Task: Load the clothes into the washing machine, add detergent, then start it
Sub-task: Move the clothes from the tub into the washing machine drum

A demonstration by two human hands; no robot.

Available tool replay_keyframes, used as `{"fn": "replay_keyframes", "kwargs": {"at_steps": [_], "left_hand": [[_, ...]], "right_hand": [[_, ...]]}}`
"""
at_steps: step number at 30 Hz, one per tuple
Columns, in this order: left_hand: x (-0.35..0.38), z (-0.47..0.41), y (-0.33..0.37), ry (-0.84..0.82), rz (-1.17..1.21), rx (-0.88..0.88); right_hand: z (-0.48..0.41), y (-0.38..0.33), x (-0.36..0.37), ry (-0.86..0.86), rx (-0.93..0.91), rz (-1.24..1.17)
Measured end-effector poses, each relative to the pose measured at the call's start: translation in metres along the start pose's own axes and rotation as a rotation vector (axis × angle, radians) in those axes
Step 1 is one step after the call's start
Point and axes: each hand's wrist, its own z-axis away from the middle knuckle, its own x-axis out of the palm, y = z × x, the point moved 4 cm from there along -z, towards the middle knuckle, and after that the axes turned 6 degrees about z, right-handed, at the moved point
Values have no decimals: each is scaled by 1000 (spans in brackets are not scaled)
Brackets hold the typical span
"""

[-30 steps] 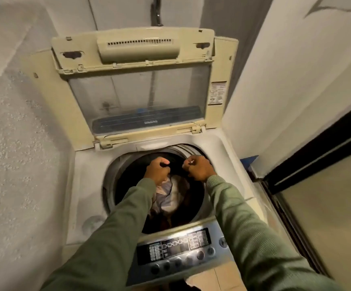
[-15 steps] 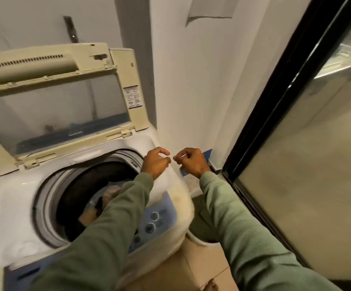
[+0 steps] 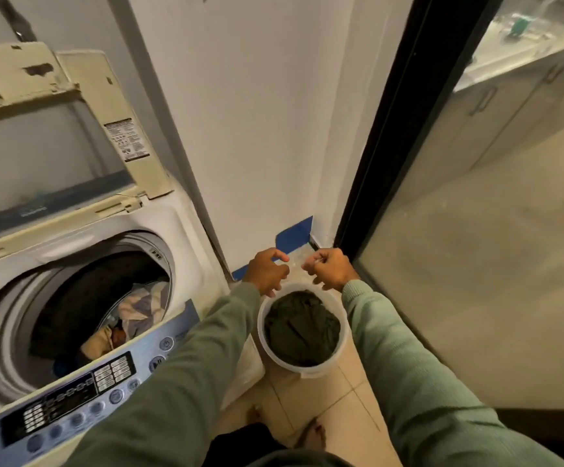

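Both hands hang close together over the far rim of a white bucket (image 3: 307, 371) that stands on the tiled floor (image 3: 341, 406). The left hand (image 3: 267, 273) has its fingers (image 3: 275, 291) apart and bent, the thumb and forefinger reaching forward, and they grip nothing. The right hand (image 3: 332, 269), just beside it, has its fingers (image 3: 319, 281) drawn together and curled toward the palm. Directly below and a little nearer than both sets of fingers lies a bundle of dark green clothes (image 3: 302, 326), filling the bucket and apart from the fingertips. Left of the left fingers stands the top-loading washing machine (image 3: 186, 237) with its yellowed lid (image 3: 71, 136) raised. Inside its drum, well to the left of the fingers, rests a heap of pale and dark laundry (image 3: 139, 308). The machine's blue control panel (image 3: 81, 392) runs under the left green sleeve (image 3: 179, 382). Just beyond the fingers, strips of blue tape (image 3: 295, 234) mark the foot of the white wall. To the right of the right fingers rises the black frame (image 3: 391, 129) of a glass door (image 3: 476, 264). Nearer than the bucket, a bare foot (image 3: 312, 436) rests on the tiles.
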Motion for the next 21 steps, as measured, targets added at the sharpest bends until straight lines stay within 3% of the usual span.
{"fn": "replay_keyframes", "kwargs": {"at_steps": [11,21], "left_hand": [[51,-27,-73,-144,-36,-160],[97,-95,-184,-84,5,-347]], "right_hand": [[0,92,26,3,167,83],[-53,198,120,-338,208,168]]}}
